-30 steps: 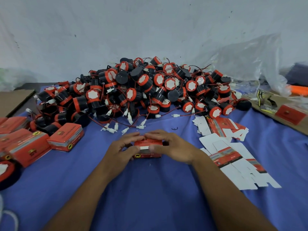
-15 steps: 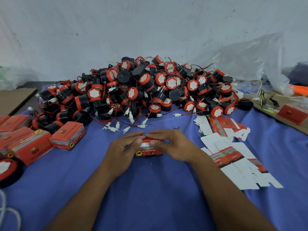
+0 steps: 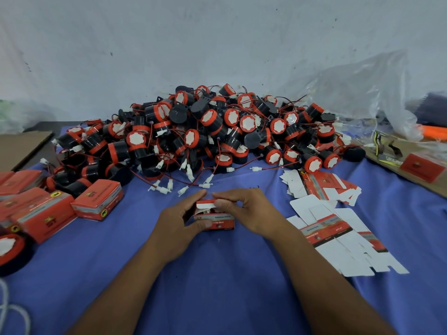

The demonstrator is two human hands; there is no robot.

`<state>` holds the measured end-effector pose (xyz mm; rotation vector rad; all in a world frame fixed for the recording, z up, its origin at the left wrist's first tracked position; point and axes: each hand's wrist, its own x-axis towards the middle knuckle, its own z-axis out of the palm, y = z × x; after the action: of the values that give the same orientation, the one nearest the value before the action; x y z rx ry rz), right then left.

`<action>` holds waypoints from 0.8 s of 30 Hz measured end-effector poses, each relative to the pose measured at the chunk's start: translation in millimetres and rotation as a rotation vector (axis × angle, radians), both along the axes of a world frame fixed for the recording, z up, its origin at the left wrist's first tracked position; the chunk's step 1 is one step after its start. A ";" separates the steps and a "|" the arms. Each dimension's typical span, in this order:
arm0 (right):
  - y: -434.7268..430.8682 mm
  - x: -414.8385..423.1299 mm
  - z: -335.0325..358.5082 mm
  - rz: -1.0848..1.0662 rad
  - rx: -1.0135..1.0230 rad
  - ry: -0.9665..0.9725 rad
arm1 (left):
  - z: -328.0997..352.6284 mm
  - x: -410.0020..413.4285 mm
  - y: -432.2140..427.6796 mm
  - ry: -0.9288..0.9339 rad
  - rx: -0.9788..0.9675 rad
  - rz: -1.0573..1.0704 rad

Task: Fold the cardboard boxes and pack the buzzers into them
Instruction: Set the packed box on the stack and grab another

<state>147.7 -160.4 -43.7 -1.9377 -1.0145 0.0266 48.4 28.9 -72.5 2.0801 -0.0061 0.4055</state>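
My left hand [image 3: 179, 220] grips the small red box [image 3: 214, 217] at its left end, thumb across the front; right hand [image 3: 244, 210] pinches the white top flap w/ fingertips [image 3: 219, 202], lid half open, something white inside, prob. a buzzer's connector. Box sits on the blue cloth [image 3: 217, 286], center, btwn my hands. Step: closing this box. Next needs the flap tucked in w/o creasing. Beyond: buzzer pile [image 3: 205, 131], flat blanks [image 3: 338, 228] right, packed boxes [image 3: 96, 199] left.
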 end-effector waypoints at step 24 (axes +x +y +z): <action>15.0 -15.0 -20.3 -0.022 -0.097 -0.411 | 12.2 -5.7 6.2 -0.380 0.619 0.059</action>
<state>132.7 -145.4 -64.0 -2.0901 -1.2762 -0.3538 42.7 35.1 -60.3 2.5736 -0.3336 0.9212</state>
